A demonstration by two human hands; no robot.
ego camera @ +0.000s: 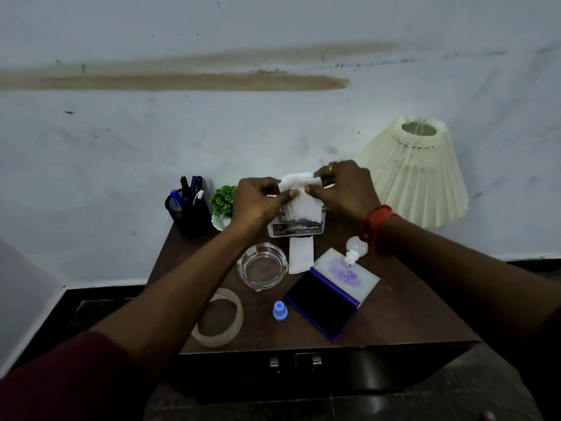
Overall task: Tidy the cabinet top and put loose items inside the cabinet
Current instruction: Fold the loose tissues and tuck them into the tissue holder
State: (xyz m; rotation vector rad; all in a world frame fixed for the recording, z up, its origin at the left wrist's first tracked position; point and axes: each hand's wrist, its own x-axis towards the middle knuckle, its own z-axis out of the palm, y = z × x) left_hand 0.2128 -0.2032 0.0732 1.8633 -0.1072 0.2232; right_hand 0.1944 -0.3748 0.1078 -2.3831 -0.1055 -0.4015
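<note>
A: Brown wooden cabinet top (409, 314), dark and dimly lit, set against a pale bluish wall (273, 132) marked by a long brown streak (182, 82). Black skirting (100, 291) at the foot of the wall. Under the front edge, two dark doors, both closed, with a small metal handle (274, 361) on each.

B: Hands?

A: Raised over the rear of the top. Left hand (258, 202) and right hand (346, 189) both pinching one thin white paper tissue (305, 202) between thumb and fingertips, with the sheet hanging between them.

B: Directly beneath?

A: White box with a printed label (296, 229), partly hidden by the tissue. Just in front of it, a second white tissue strip (300, 255) lying flat.

B: Remaining items on the surface?

A: Centre: clear round glass ashtray (262, 265). Front left: roll of clear tape (212, 340), lying flat. Near it, a small blue plastic cap (279, 310). Right of centre: open purple ink pad (321, 302), with a purple-stained white lid (361, 281). Tipped on that lid, a small white bottle (355, 249), nozzle down.

B: Rear edge?

A: Left: black mesh pen holder (191, 217) with pens. Beside it, a small green plant in a white pot (224, 200). Right: cream pleated lampshade (416, 174).
</note>
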